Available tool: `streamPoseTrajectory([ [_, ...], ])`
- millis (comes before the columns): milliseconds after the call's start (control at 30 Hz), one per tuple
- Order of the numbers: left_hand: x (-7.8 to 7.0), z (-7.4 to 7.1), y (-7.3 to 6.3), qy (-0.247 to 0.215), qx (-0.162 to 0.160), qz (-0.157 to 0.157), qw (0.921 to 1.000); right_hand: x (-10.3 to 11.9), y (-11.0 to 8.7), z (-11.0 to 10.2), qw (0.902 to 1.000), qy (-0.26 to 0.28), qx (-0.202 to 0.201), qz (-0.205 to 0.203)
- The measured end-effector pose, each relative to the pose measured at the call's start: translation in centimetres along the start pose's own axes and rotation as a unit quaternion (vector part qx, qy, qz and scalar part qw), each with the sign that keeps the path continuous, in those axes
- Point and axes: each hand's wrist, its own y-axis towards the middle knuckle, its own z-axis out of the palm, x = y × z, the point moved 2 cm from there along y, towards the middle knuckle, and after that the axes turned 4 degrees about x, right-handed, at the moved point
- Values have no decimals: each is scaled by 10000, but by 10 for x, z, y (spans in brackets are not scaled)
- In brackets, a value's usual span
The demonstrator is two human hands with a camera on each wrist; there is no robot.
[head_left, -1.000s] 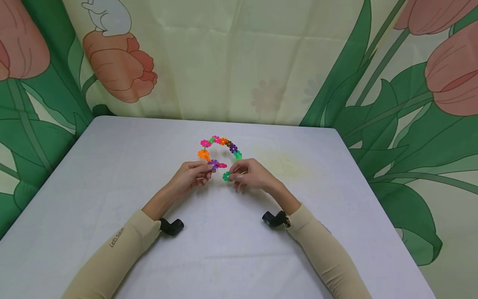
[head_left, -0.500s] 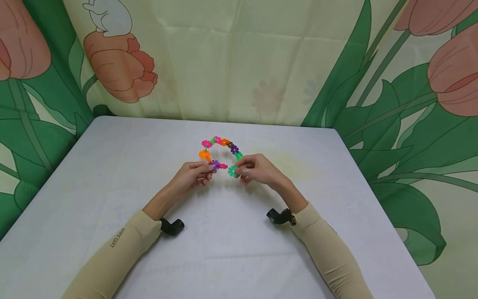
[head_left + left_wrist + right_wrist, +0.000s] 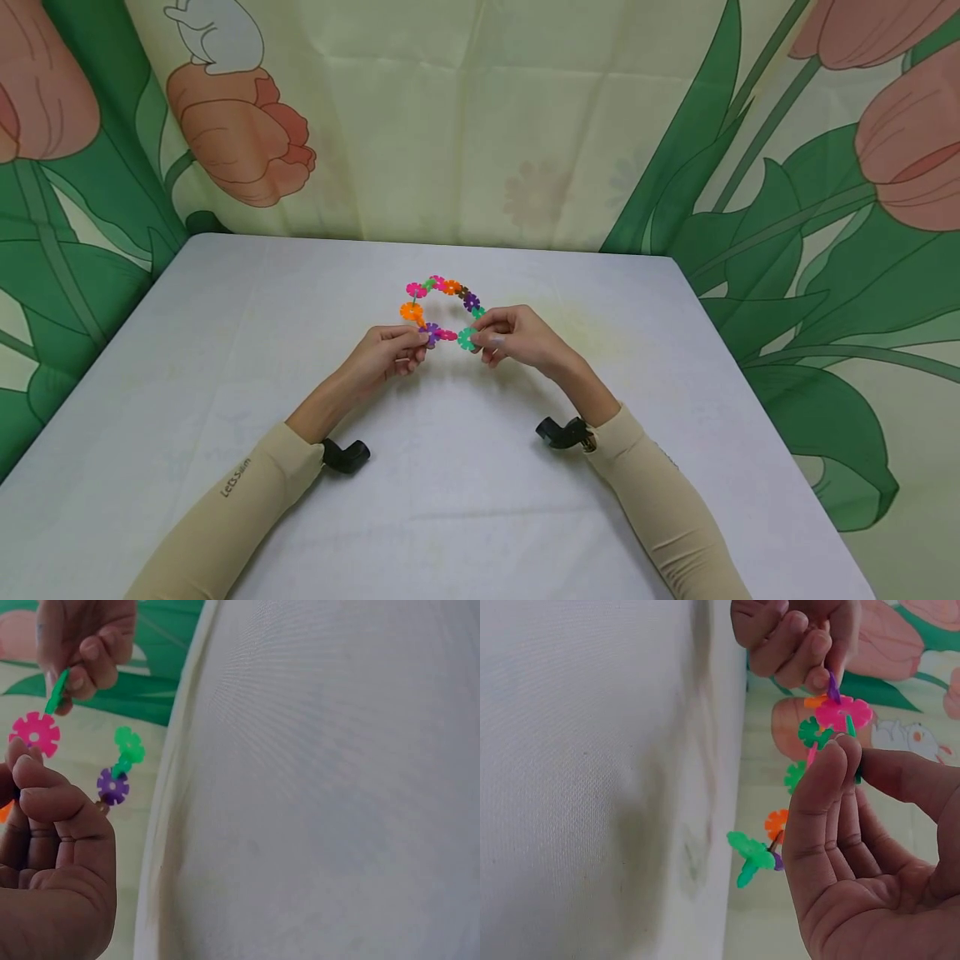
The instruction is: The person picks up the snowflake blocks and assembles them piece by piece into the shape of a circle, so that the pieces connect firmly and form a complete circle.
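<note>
A chain of linked plastic snowflake discs (image 3: 452, 287) curves in an open loop above the table. My left hand (image 3: 390, 350) pinches its purple disc (image 3: 432, 335) between thumb and fingertips. A pink disc (image 3: 35, 733) sticks out beyond that grip, toward the other hand. Between thumb and forefinger, my right hand (image 3: 519, 337) holds a green snowflake disc (image 3: 465, 339), seen edge-on in both wrist views. Its edge meets or nearly meets the pink disc; whether they interlock I cannot tell. The chain's other end, a bright green disc (image 3: 751, 856), hangs apart from my right fingers.
A white-covered table (image 3: 420, 517) lies beneath both hands. Behind it hangs a curtain (image 3: 480, 125) printed with tulips and a rabbit. Black wrist cameras (image 3: 347, 456) jut from both sleeves.
My right hand has moved slightly up and away, turning the green disc, then brought it close to the pink disc. The left hand and the chain have barely shifted.
</note>
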Motion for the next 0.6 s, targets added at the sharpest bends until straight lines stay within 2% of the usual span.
streamPoseTrajectory([
  [600,-1,2,0,-45,70,-25,10000,1,-1,0,9998,129,156,-44],
])
